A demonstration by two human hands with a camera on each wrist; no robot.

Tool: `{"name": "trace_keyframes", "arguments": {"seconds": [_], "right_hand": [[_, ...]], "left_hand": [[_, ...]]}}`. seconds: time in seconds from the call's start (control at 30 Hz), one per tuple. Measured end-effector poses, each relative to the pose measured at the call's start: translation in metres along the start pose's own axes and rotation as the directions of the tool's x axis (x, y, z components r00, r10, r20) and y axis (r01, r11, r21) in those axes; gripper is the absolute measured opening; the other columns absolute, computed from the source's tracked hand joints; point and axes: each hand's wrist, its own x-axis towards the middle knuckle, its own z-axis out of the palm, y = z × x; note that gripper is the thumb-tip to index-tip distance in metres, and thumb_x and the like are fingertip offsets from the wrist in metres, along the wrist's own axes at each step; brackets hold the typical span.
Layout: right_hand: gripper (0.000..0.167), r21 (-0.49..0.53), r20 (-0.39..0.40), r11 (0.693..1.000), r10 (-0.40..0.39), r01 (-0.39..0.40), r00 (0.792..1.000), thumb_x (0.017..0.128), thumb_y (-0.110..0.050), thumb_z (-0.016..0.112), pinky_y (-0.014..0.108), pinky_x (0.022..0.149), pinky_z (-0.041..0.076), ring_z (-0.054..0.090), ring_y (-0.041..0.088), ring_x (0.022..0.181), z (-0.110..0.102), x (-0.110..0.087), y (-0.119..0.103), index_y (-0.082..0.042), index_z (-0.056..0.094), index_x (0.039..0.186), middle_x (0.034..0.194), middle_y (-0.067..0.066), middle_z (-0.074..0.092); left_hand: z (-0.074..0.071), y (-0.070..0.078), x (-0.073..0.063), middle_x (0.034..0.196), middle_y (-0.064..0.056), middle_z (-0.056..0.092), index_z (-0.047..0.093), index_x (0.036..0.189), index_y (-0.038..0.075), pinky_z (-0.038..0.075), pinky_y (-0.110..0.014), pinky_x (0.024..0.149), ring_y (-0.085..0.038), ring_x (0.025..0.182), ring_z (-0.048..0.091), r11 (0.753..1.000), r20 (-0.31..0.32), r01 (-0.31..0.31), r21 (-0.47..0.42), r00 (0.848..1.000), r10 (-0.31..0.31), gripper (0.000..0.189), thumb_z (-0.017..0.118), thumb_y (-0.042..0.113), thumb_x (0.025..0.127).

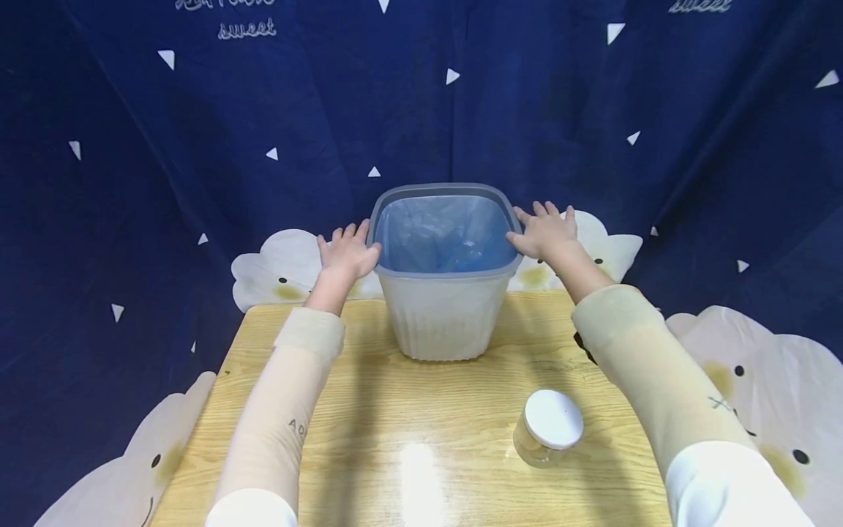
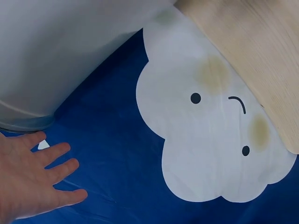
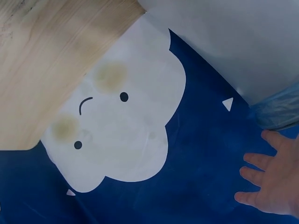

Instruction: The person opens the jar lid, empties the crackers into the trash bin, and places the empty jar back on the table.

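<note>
A white trash bin [image 1: 441,315] with a grey rim and a blue bag lining stands upright at the far edge of the table. My left hand [image 1: 347,255] is at the left side of its rim, fingers spread and straight. On the opposite side, my right hand [image 1: 546,233] has its fingers spread too, with the thumb at the rim. Both wrist views show the spread fingers of the left hand [image 2: 37,175] and the right hand [image 3: 273,175] close to the rim. Whether either palm presses the bin cannot be told.
A clear jar with a white lid [image 1: 553,419] stands on the wooden table [image 1: 369,439], toward the right. Behind hangs a dark blue curtain [image 1: 316,95] with white triangles and cloud faces. The table's far edge lies just behind the bin.
</note>
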Motion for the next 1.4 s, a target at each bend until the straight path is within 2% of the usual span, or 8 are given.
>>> {"name": "trace_keyframes", "arguments": {"seconds": [0.47,0.7,0.87,1.4], "right_hand": [[0.067,-0.002,0.004,1.0,-0.004,0.004,1.0,0.093,-0.047,0.033,0.063,0.105,0.0,0.008,0.043,0.135,0.0,0.001,0.014,-0.012,0.017,0.147,0.148,0.026,0.013],[0.067,-0.009,0.015,1.0,0.0,0.0,1.0,0.093,-0.049,0.031,0.063,0.104,0.0,0.008,0.044,0.135,-0.001,0.0,0.018,-0.013,0.017,0.147,0.148,0.026,0.013],[0.066,0.006,0.02,1.0,0.006,-0.006,1.0,0.093,-0.048,0.033,0.063,0.104,0.0,0.007,0.044,0.135,-0.002,0.0,0.022,-0.014,0.016,0.147,0.148,0.027,0.013],[0.065,0.043,0.012,0.999,0.008,-0.008,1.0,0.093,-0.046,0.034,0.063,0.104,0.001,0.008,0.045,0.135,-0.001,0.002,0.031,-0.014,0.017,0.147,0.147,0.028,0.015]], "left_hand": [[0.005,0.013,0.0,0.149,-0.011,0.023,0.018,0.147,0.017,0.003,-0.06,0.106,-0.034,0.136,0.015,1.0,-0.024,0.011,-0.006,1.0,-0.012,0.062,0.031,0.041,0.092],[0.005,0.019,-0.001,0.15,-0.011,0.022,0.017,0.148,0.018,0.003,-0.06,0.106,-0.034,0.137,0.015,1.0,-0.015,0.018,-0.001,1.0,-0.018,0.061,0.03,0.041,0.093],[0.005,0.024,-0.001,0.151,-0.01,0.02,0.016,0.148,0.018,0.002,-0.059,0.106,-0.033,0.137,0.014,1.0,-0.003,0.02,0.011,1.0,-0.02,0.062,0.028,0.044,0.092],[0.009,0.032,-0.001,0.149,-0.011,0.023,0.019,0.147,0.017,0.003,-0.059,0.106,-0.033,0.137,0.016,1.0,-0.034,0.02,-0.007,0.999,-0.02,0.062,0.029,0.044,0.092]]}}
